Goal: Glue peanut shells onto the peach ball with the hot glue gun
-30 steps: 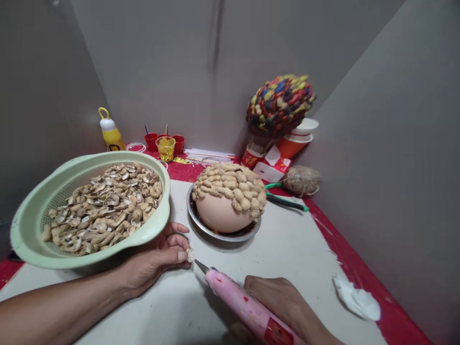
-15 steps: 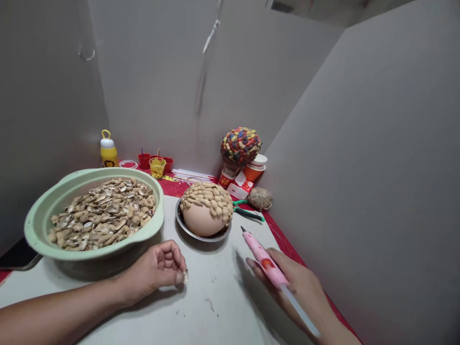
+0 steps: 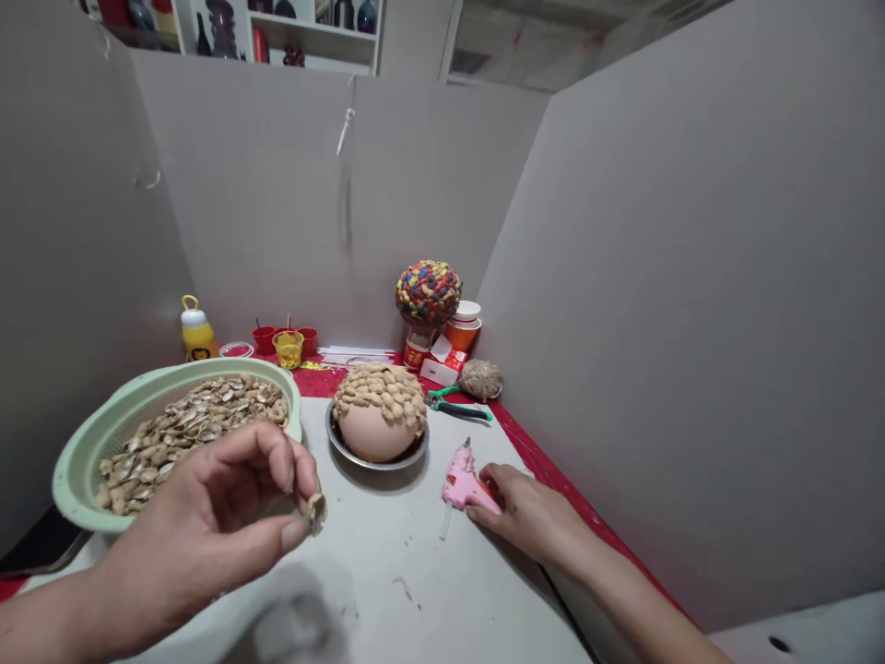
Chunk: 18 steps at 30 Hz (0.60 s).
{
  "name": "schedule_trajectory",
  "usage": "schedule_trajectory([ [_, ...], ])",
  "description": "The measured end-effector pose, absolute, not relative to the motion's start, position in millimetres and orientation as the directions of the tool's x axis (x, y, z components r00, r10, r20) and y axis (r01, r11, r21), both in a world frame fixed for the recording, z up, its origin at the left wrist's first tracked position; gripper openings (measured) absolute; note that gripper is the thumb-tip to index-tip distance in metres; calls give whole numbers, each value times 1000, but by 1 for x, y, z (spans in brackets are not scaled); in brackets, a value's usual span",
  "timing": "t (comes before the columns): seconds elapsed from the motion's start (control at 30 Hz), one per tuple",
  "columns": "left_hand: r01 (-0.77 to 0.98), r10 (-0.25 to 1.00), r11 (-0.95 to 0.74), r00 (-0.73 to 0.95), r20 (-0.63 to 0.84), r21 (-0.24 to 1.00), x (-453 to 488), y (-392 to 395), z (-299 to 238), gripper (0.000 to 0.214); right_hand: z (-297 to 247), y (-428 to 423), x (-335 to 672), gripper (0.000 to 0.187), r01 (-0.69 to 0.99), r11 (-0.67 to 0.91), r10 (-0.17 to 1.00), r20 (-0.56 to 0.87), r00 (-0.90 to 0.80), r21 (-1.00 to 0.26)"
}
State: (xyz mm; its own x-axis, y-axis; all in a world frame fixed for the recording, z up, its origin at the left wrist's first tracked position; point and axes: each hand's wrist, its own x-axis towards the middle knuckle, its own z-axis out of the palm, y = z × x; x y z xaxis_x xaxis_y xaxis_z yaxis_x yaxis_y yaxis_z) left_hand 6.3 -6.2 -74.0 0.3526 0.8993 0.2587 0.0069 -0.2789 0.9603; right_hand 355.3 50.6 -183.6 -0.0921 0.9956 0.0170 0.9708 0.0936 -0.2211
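Observation:
My left hand (image 3: 221, 516) is raised over the near left of the table, pinching a peanut shell (image 3: 316, 514) between thumb and fingertips. At the right, my right hand (image 3: 532, 512) has its fingers around the handle of a pink glue gun (image 3: 462, 481). The gun lies on its side at the table surface, its nozzle pointing away and a clear glue stick poking out behind. Between and beyond my hands, a pale rounded form (image 3: 373, 435) sits in a metal dish (image 3: 377, 465), its upper part covered with peanut shells.
A green colander (image 3: 73, 466) of peanut shells stands at the left, partly behind my left hand. Pliers (image 3: 466, 409), a twine ball (image 3: 482, 379), a multicoloured shell-covered ball (image 3: 429, 291), paper cups (image 3: 465, 327), small paint cups (image 3: 289, 349) and a yellow bottle (image 3: 199, 337) are farther back. Grey panels enclose the table.
My left hand has lifted toward me with the peanut shell. My right hand has lowered and turned the glue gun onto its side on the table. The view has tilted upward.

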Motion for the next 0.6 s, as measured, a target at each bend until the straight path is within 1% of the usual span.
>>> schedule_trajectory([
  [0.07, 160, 870, -442, 316, 378, 883, 10, 0, -60, 19, -170, 51, 356, 28, 961, 131, 991, 59, -120, -244],
  [0.1, 236, 840, -518, 320, 438, 822, 13, 5, -56, 17, -161, 52, 354, 29, 953, 156, 986, 97, -135, -258],
  [0.17, 363, 767, -639, 369, 525, 679, 22, 17, -54, 15, -142, 55, 346, 33, 926, 228, 965, 194, -174, -300],
  [0.2, 409, 730, -683, 407, 548, 606, 28, 24, -55, 14, -133, 59, 340, 34, 899, 291, 942, 260, -210, -326],
  [0.27, 464, 667, -744, 483, 567, 480, 37, 38, -59, 12, -120, 70, 325, 32, 755, 501, 835, 467, -293, -422],
  [0.3, 475, 632, -773, 516, 578, 421, 41, 45, -63, 12, -116, 77, 317, 32, 684, 579, 784, 534, -318, -443],
  [0.33, 478, 594, -800, 547, 590, 363, 44, 52, -67, 12, -114, 86, 309, 34, 625, 646, 730, 593, -340, -437],
  [0.43, 470, 473, -862, 612, 634, 190, 49, 70, -79, 16, -116, 116, 287, 41, 593, 689, 690, 628, -360, -418],
  [0.6, 480, 375, -877, 698, 610, -9, 49, 91, -91, 15, -129, 156, 272, 48, 573, 703, 692, 589, -417, -421],
])
